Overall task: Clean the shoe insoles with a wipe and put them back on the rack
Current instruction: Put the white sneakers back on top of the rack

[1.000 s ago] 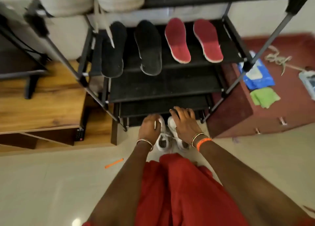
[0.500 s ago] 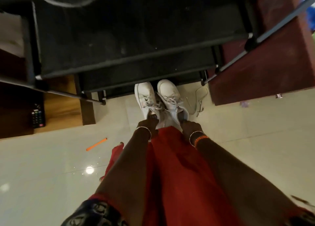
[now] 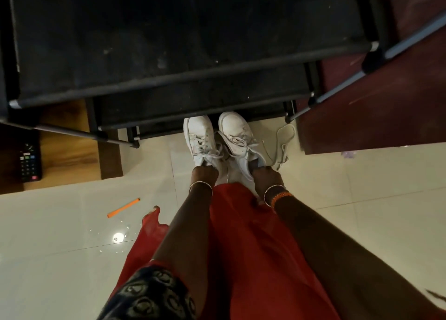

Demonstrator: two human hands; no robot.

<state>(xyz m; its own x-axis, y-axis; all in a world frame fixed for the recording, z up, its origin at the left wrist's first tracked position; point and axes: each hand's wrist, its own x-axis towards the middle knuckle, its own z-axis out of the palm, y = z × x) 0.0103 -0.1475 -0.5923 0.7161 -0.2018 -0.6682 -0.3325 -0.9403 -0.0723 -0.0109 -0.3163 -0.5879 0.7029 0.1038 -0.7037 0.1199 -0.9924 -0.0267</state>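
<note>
From the head camera you are looking almost straight down at your own arms and a red garment below them. Your left hand is curled around the heel end of the left white sneaker, gripping it at the collar. Your right hand does the same on the right white sneaker, with its fingers tucked over the heel opening. The two sneakers lie side by side and touching, toes pointing away from you and reaching just under the front edge of the black shoe rack. You cannot make out the insoles; they are not visible inside the shoes from here.

A loose white shoelace lies on the pale tiled floor just right of the right sneaker. To your left an orange pen lies on the tiles, well apart from the shoes. Further left a black remote control rests on a wooden surface beside the rack. A dark red cabinet stands to the rack's right.
</note>
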